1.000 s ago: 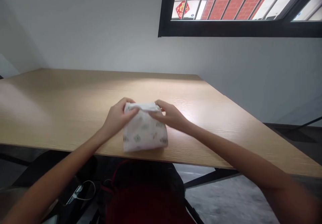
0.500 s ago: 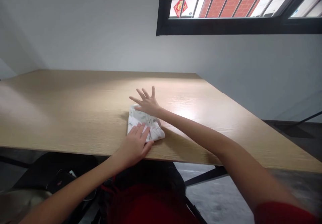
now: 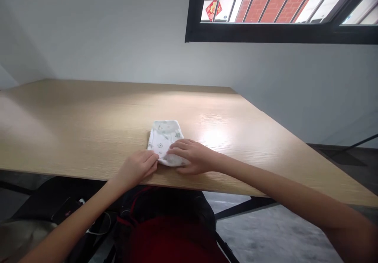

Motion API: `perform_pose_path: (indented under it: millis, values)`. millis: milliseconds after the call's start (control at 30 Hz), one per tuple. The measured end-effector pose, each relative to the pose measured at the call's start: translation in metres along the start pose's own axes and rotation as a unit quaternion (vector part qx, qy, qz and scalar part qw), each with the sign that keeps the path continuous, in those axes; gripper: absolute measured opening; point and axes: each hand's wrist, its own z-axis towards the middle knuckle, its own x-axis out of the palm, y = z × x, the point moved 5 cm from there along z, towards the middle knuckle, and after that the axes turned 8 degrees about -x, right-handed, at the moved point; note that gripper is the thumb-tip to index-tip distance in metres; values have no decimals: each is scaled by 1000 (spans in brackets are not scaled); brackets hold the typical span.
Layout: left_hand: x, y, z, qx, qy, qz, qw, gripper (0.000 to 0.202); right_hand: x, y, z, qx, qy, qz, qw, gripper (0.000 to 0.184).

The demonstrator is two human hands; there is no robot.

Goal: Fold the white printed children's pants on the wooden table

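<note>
A folded white cloth (image 3: 162, 139) with a small greyish-green print lies close to the table's front edge, in the middle of the head view. At its lower left corner, my left hand (image 3: 140, 166) is closed, fingertips on the fabric and thumb tucked out of sight. My right hand (image 3: 193, 156) grips the lower right side, with curved fingers over the top and the thumb near the bottom edge. That right corner is partly covered by the hand.
The light wooden table (image 3: 88, 129) runs back to a pale wall (image 3: 118, 30). A dark-framed barred window (image 3: 265, 32) is at upper right. Below the front edge are a black bag (image 3: 177, 204), a white cable (image 3: 103, 229) and a dark table leg (image 3: 245, 207).
My right hand has come back from above the cloth's far edge, fingers no longer spread, to its right side. My left hand has shifted left to the corner. The cloth looks flatter.
</note>
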Motion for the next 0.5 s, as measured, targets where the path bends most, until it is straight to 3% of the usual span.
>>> perform_pose_path:
  millis: [133,267,333,400,500]
  values:
    - [-16,16,12,-140,47,-156,977,23,-17,-7,-14,92,-35,94,991,34]
    - [-13,53,48,-275,86,-215,933,30,-19,-51,3,261,-75,190,944,36]
    - [2,72,65,-309,103,-188,927,29,-12,-73,12,324,-76,168,928,34]
    - [19,85,75,-322,114,-155,927,28,-2,-86,19,365,-40,117,923,33]
    - [38,84,78,-335,97,-114,930,30,5,-84,28,393,9,-28,919,33]
